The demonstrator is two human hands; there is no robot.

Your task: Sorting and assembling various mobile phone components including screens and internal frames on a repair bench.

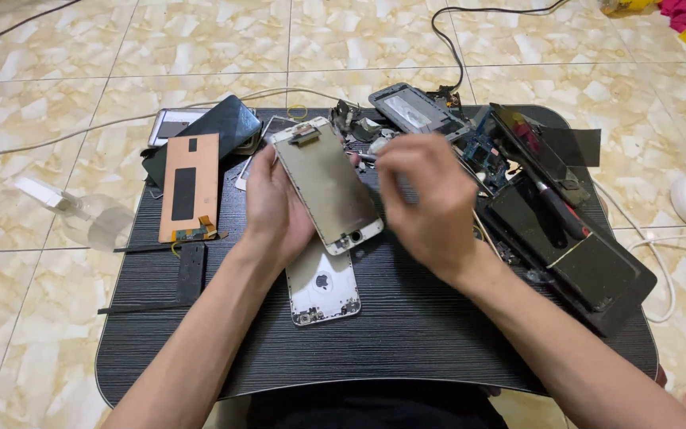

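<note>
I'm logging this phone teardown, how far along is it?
Done: the white-framed screen panel is off the silver rear housing, which lies on the black table. In hand: left hand holds that panel while right hand, blurred, hovers beside it. Left: nothing looks reassembled.

Both my bare forearms reach forward from the bottom edge, angling in toward each other. My left hand [275, 208] is turned with its back toward me, thumb side up, its fingers [257, 163] curled around the left edge of what it grips, the wrist nearly straight. My right hand [426, 202] sits just beside it to the right, a little blurred, back facing up, its fingers [391, 159] bent down and bunched together in a pinch, the wrist cocked slightly inward toward the left hand
</note>
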